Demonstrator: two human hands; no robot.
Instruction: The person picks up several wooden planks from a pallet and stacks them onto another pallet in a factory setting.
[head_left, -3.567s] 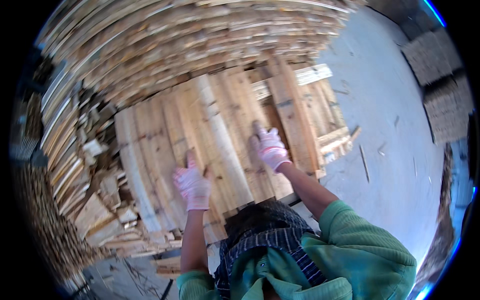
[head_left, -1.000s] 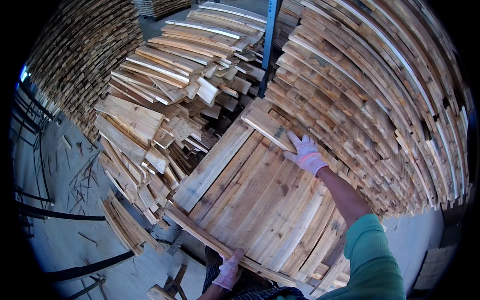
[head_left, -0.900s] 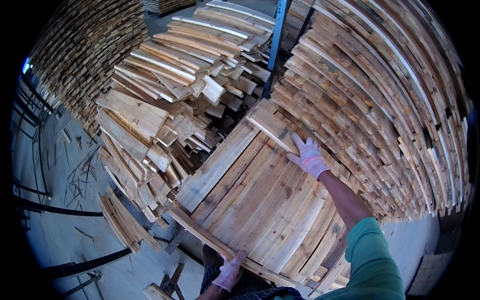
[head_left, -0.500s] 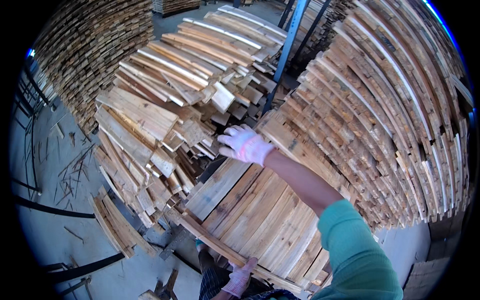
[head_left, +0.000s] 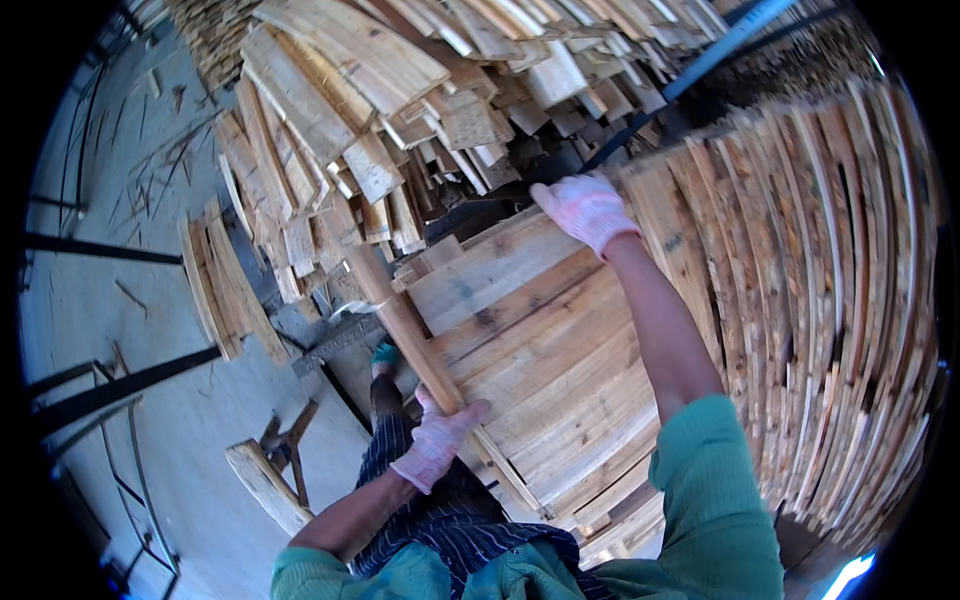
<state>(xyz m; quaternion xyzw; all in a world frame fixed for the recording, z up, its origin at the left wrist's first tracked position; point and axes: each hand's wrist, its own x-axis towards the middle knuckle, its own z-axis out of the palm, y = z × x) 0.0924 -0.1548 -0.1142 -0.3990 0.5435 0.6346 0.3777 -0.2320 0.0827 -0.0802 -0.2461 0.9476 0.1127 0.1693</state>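
Observation:
Wooden planks (head_left: 560, 335) lie side by side in front of me as a flat layer. Along their left side runs a narrow wooden strip (head_left: 402, 325). My left hand (head_left: 438, 440), in a pale pink-white glove, is closed around the near part of this strip, with the thumb over its top. At the far right corner of the layer, my gloved right hand (head_left: 588, 210) curls over the edge of the farthest plank (head_left: 505, 262). Its fingertips are partly hidden there.
A loose heap of boards (head_left: 350, 60) rises at the far left. On the right stands a tall stack of boards (head_left: 800, 300). A blue metal post (head_left: 725, 50) slants behind. Black metal bars (head_left: 120, 250) and a small wooden stand (head_left: 275, 460) are at the left.
My view has turned and tilted downward. My right hand has gone from stretched fingers above the planks to curling over the far edge. My left hand still holds the strip.

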